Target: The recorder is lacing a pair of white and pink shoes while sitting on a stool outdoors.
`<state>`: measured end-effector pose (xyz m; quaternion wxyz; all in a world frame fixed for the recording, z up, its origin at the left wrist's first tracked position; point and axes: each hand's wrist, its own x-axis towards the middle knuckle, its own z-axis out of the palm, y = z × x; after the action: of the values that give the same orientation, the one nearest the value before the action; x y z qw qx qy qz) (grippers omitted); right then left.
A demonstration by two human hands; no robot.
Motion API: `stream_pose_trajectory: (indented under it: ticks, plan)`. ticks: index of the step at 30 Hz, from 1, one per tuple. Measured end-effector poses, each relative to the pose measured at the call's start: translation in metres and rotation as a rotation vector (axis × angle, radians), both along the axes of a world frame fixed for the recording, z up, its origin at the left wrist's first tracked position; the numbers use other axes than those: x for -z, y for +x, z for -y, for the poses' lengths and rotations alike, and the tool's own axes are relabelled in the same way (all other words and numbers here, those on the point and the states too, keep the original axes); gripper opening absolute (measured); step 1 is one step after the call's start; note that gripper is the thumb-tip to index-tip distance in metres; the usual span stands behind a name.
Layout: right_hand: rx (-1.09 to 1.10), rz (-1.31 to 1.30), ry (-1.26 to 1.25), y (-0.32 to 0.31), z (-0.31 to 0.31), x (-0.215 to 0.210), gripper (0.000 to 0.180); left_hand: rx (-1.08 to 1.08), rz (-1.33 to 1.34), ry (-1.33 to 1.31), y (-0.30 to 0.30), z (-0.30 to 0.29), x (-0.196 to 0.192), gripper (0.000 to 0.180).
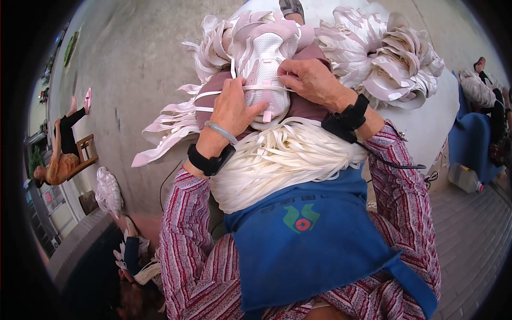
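Note:
A white mesh and pale pink shoe upper (268,64) lies on my lap, its tongue and eyelet area facing up. A white shoelace (264,87) crosses it from side to side. My left hand (232,106) curls at the upper's left edge, fingers closed around the lace, thumb lying over the pink part. At the right edge, the thumb and forefinger of my right hand (309,77) pinch together by the lace; their tips are partly hidden. Nearer to me, a thick bundle of cream-white shoelaces (282,154) is spread over my blue apron (304,250).
Stacks of pink and white uppers (397,64) lie on a white surface (426,120) to the right. More loose uppers (173,125) hang on the left. A blue chair (474,136) and plastic jug (465,177) stand at right. A person (66,144) sits far left.

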<state>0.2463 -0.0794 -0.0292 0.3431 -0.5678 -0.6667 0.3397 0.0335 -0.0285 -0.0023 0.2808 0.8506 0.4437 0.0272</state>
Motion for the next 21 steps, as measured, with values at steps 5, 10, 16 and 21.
stream_pose_trajectory:
  ticks: [5,10,16,21]
  plan:
    - [0.027,-0.026,0.011,0.0,-0.004,0.0,0.018,-0.026,0.075,-0.04,-0.001,0.005,0.003,0.068]
    - [0.172,-0.088,0.08,0.008,-0.002,-0.004,0.017,0.034,0.168,-0.028,-0.001,0.001,-0.002,0.066]
    - [0.211,-0.103,-0.113,0.004,-0.007,-0.015,0.019,-0.377,0.516,-0.289,-0.008,-0.024,-0.021,0.029]
    - [0.154,0.073,0.113,0.01,-0.014,-0.004,0.015,-0.356,0.582,-0.312,-0.005,-0.045,-0.034,0.025]
